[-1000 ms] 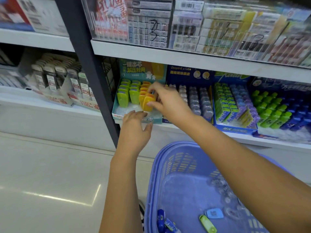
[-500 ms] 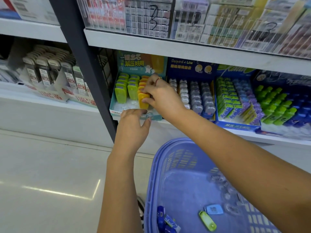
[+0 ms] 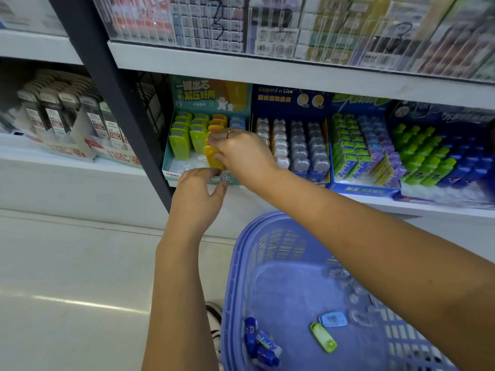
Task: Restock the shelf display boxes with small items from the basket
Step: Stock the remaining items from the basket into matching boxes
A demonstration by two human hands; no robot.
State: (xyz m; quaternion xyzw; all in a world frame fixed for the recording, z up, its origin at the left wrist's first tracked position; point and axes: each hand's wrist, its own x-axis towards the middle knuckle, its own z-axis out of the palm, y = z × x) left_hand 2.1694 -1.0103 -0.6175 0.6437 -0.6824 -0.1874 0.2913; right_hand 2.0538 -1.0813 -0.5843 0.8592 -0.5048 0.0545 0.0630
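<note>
One yellow item (image 3: 213, 158) is pinched between thumb and fingertips of the right hand (image 3: 241, 153), held upright at the front of the orange-yellow row in the teal display box (image 3: 171, 167), its lower end showing below the grip. That box's front lip is touched by the left hand (image 3: 198, 199), though whether it is gripped cannot be told. Down in the purple basket (image 3: 270, 238), a green item (image 3: 322, 337) and a pale blue item (image 3: 333, 319) are seen lying side by side

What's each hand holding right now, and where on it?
The right hand pinches a yellow item by its upper right side, in the teal display box. The left hand touches the box's front lip; grip unclear.
</note>
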